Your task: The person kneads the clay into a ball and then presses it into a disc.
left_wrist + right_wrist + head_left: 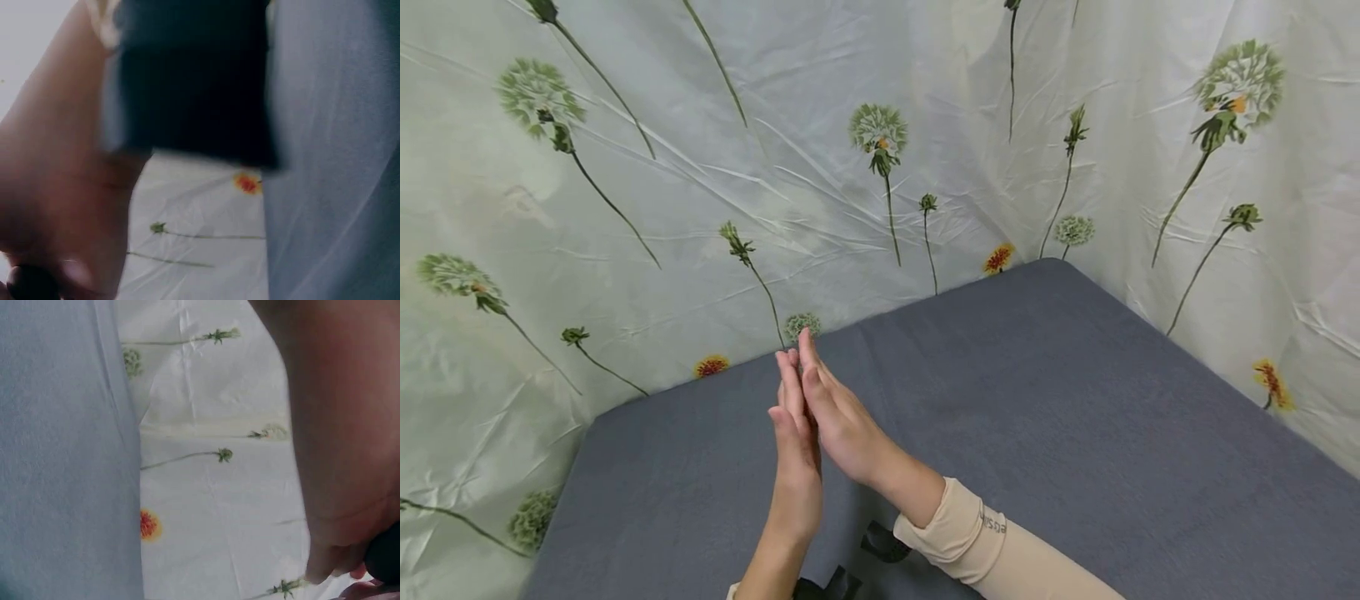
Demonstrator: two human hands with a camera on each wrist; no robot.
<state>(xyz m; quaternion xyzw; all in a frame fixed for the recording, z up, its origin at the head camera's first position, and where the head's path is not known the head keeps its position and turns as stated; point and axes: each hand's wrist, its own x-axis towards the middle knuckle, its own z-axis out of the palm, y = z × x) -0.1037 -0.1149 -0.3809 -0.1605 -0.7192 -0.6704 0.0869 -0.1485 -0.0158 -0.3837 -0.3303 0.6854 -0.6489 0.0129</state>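
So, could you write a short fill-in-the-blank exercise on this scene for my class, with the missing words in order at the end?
1. In the head view, the left hand and the right hand are raised with their palms facing ____.
2. Of the two, the one reaching higher in that picture is the ____ hand.
3. Printed lettering shows on the sleeve of the person's ____ arm.
4. Of the grey surface and the pale sheet, the one printed with flowers is the ____.

Missing words: each other; right; right; pale sheet.
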